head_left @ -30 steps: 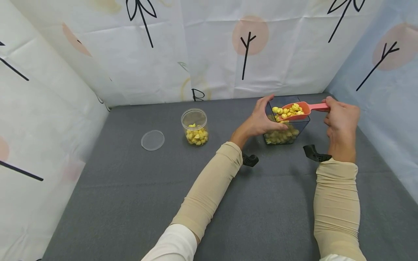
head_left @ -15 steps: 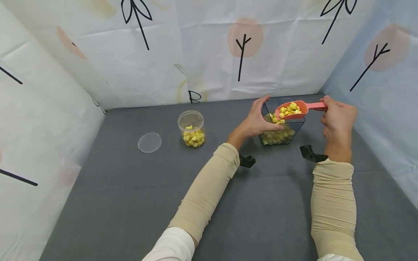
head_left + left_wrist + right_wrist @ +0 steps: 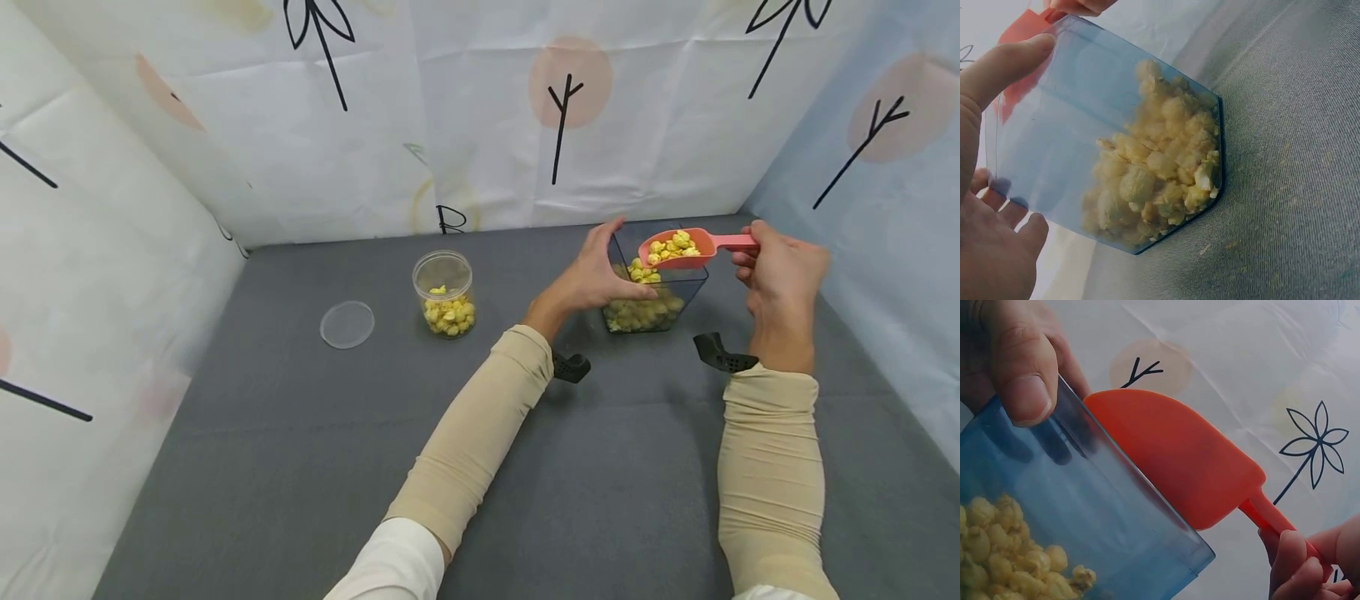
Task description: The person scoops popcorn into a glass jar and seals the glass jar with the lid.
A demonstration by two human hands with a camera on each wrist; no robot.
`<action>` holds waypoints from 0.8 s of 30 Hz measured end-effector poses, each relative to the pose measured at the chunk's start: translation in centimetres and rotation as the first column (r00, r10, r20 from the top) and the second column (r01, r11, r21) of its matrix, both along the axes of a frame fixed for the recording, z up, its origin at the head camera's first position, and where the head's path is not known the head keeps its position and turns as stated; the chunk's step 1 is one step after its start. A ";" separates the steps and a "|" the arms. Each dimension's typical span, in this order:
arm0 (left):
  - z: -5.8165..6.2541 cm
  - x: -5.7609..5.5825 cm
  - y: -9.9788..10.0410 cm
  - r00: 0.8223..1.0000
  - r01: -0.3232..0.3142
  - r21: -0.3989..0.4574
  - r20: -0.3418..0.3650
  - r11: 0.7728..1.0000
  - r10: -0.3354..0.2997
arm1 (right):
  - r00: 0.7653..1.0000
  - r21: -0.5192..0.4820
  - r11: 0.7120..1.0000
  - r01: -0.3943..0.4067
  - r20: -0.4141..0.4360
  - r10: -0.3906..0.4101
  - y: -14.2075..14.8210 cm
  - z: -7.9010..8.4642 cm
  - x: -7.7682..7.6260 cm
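Set apart at the far right of the table (image 3: 300, 458), the left hand (image 3: 588, 279) gripped the clear bin (image 3: 688, 290) by its left rim, seemingly to steady it, while the right hand (image 3: 783, 262) pinched the handle of the red scoop (image 3: 1185, 459). The scoop, loaded with popcorn (image 3: 675, 244), was over the bin's mouth, probably so strays would drop back inside. Farther left stood a part-filled jar (image 3: 442, 295), a clear disc (image 3: 347, 325) lying near it.

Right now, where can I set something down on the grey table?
Free: nearer you than the lid and jar, left of the left sleeve; also between it and the right sleeve. Crowded: around the container, left hand, scoop and right hand.
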State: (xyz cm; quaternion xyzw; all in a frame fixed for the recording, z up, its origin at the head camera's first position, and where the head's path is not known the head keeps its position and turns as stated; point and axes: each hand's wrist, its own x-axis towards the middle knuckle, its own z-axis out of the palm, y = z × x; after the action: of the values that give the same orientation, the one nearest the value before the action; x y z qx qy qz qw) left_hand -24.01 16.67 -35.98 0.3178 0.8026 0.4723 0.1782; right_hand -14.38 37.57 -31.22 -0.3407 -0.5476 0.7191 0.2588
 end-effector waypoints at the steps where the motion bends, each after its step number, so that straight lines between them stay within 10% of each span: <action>1: 0.0 0.0 0.0 1.000 0.001 -0.004 -0.002 1.000 -0.001 | 1.000 0.001 1.000 0.000 0.001 0.000 0.0 0.0 0.0; 24: 0.5 0.7 -1.6 0.995 -0.065 -0.039 -0.083 0.997 0.061 | 0.984 -0.070 0.997 -0.031 -0.179 0.018 -1.8 0.4 -0.2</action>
State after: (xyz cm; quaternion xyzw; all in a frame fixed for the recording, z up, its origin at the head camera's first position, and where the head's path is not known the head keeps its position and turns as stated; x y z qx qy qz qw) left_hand -23.33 15.05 -35.46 0.3076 0.8285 0.4476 0.1367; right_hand -14.61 35.73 -30.77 -0.2775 -0.4999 0.7693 0.2851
